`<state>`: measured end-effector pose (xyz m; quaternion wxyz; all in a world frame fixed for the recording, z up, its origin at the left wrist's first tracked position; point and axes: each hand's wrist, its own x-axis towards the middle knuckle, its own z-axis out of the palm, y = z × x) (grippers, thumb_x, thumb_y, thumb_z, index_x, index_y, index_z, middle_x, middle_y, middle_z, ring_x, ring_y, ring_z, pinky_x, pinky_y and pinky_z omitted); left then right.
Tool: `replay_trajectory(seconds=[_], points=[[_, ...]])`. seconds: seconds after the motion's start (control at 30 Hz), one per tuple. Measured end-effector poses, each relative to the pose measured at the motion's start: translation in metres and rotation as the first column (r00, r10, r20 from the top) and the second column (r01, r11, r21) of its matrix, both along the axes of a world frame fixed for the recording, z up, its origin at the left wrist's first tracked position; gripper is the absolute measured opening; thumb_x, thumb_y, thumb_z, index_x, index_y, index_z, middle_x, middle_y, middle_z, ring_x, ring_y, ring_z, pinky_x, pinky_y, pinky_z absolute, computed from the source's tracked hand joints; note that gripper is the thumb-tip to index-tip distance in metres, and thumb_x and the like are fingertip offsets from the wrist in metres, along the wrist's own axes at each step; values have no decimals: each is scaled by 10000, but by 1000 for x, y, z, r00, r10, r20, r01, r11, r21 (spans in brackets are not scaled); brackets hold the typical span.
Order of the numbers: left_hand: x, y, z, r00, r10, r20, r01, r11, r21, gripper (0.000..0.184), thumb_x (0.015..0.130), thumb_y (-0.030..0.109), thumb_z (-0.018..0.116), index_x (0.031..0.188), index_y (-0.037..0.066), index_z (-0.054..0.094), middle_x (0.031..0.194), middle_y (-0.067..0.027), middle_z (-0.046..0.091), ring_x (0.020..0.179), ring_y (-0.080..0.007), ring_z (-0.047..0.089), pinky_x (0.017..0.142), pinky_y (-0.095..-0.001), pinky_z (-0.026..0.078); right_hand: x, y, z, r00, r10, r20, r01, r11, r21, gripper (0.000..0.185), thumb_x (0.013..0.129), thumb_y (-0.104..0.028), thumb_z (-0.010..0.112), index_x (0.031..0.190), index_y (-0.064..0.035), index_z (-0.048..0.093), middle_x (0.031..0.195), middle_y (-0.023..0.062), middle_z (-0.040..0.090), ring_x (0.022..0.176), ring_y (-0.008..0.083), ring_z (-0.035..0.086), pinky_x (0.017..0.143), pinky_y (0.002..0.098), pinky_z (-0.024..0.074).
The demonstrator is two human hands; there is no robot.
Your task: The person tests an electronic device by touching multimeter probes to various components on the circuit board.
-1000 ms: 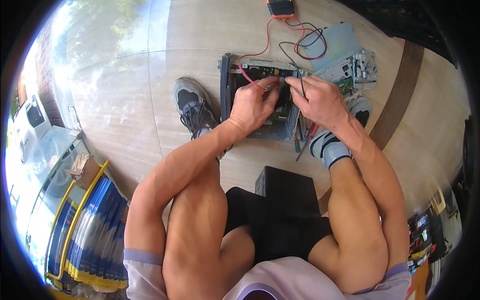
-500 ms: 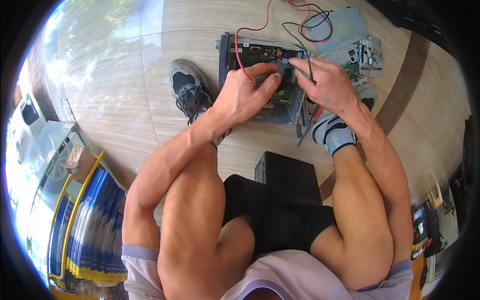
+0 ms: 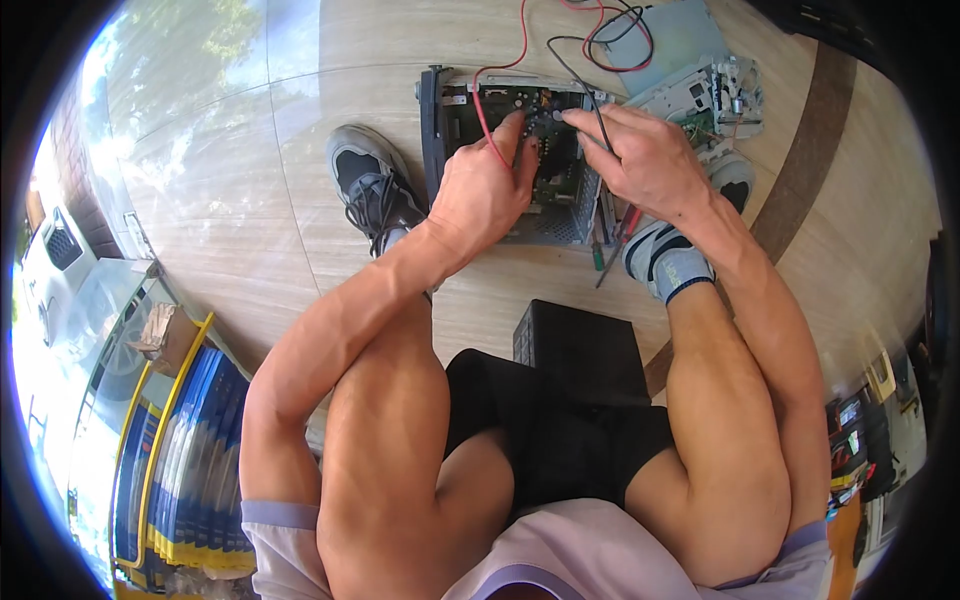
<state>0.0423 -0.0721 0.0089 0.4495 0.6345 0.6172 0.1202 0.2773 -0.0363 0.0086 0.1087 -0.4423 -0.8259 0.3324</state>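
Note:
An opened car-stereo-like unit (image 3: 585, 215) with a metal chassis and exposed circuit board (image 3: 500, 105) lies on the floor between my feet. My left hand (image 3: 482, 188) is closed over the board's left-centre, and the red test lead (image 3: 478, 95) runs into it; the probe itself is mostly hidden by my fingers. Across from it, my right hand (image 3: 645, 160) pinches the probe of the black test lead (image 3: 580, 75), its fingertips over the board near the upper right. Whether either tip touches the board cannot be made out.
Screwdrivers, one green-handled (image 3: 598, 256) and one red-handled (image 3: 628, 222), lie beside my right shoe (image 3: 660, 255). A removed drive mechanism (image 3: 725, 95) and metal cover plate (image 3: 665, 40) are at upper right. A black box (image 3: 580, 350) stands between my legs; a yellow rack (image 3: 165, 430) is at left.
My left hand has shifted left and its fingertips now point farther up over the board. The gap between my hands has widened. The right hand stays above the board's right side.

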Motion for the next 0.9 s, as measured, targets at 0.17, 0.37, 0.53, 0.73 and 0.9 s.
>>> replay_trajectory(seconds=[0.17, 0.37, 0.53, 0.73, 0.9], points=[[1, -1, -3, 999, -17, -31, 17, 1000, 2, 388, 1065, 195, 654, 1395, -9, 640, 991, -315, 737, 969, -510, 724, 807, -554, 590, 1, 0, -1, 999, 12, -42, -11, 999, 30, 307, 986, -97, 724, 1290, -67, 744, 993, 139, 738, 907, 352, 731, 796, 426, 613], [-1, 2, -1, 992, -116, -56, 116, 993, -3, 365, 1085, 237, 652, 1330, -32, 652, 969, -284, 763, 877, -460, 759, 756, -510, 617, 2, -1, -3, 1000, 23, -21, -22, 999, 36, 312, 980, -90, 728, 1290, -61, 743, 998, 139, 731, 894, 342, 731, 774, 416, 612], [-11, 0, 3, 959, -280, 44, 264, 940, 216, 311, 1058, 188, 664, 1271, -36, 629, 931, -281, 738, 841, -473, 731, 715, -527, 616, 3, -1, 0, 999, 35, 29, -35, 999, 13, 310, 976, -95, 738, 1285, -74, 753, 1001, 139, 734, 885, 338, 734, 766, 401, 605], [-21, 23, 34, 881, 272, 387, -102, 908, -406, 363, 1104, 206, 701, 1356, -55, 717, 1163, -158, 820, 1033, -214, 788, 911, -312, 619, 4, -1, 22, 974, -211, -89, 179, 944, -278, 280, 1028, -130, 733, 1301, -77, 774, 1042, 122, 796, 898, 212, 761, 783, 323, 595], [-36, 37, 33, 723, 534, 439, -140, 735, -664, 450, 1106, 318, 706, 1328, -74, 715, 1113, -139, 800, 948, -189, 772, 837, -311, 635, 9, -1, 39, 769, -618, -164, 338, 611, -715, 294, 1047, -266, 745, 1253, -64, 802, 1037, 88, 828, 777, 114, 718, 744, 262, 566]])
